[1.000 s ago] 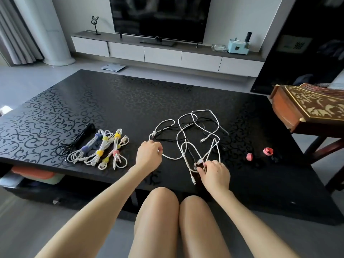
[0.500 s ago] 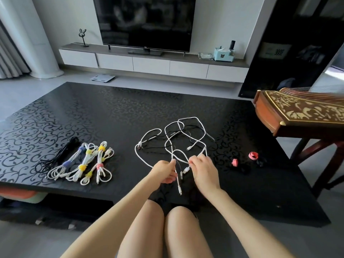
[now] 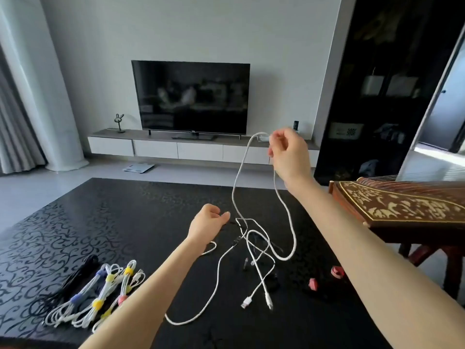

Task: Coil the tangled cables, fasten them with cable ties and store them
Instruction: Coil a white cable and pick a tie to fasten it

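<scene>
**A:** What has the right hand [image 3: 289,154] got?

**B:** It is raised well above the table [image 3: 100,217], with its fingers curled round the top of a white cable [image 3: 235,187]. The cable bends over at the hand and hangs down in two strands.

**A:** Where do the strands go?

**B:** Down into the tangle [image 3: 259,248] of white and thin dark leads, which lies on the table between the two forearms. Two white plugs [image 3: 247,302] lie at its near edge. One long white loop trails toward the left forearm.

**A:** And the left hand [image 3: 208,222]?

**B:** Low over the table, fingers loosely curled, the fingertips just beside the far edge of the tangle. Whether it pinches a strand I cannot tell — anything there is too fine to see.

**A:** Anything coiled already?

**B:** Yes, at the near left of the table — a row of coiled white cables [image 3: 100,298] bound with yellow, blue and pink ties. A black coil [image 3: 73,280] lies just beside them on the left.

**A:** Loose ties?

**B:** Two pink rolled ties [image 3: 313,284] lie on the table right of the tangle, close to the right forearm.

**A:** And round about?

**B:** A dark television [image 3: 191,96] stands on a low white cabinet [image 3: 156,147] ahead. A carved wooden zither [image 3: 402,205] is at the right.
</scene>
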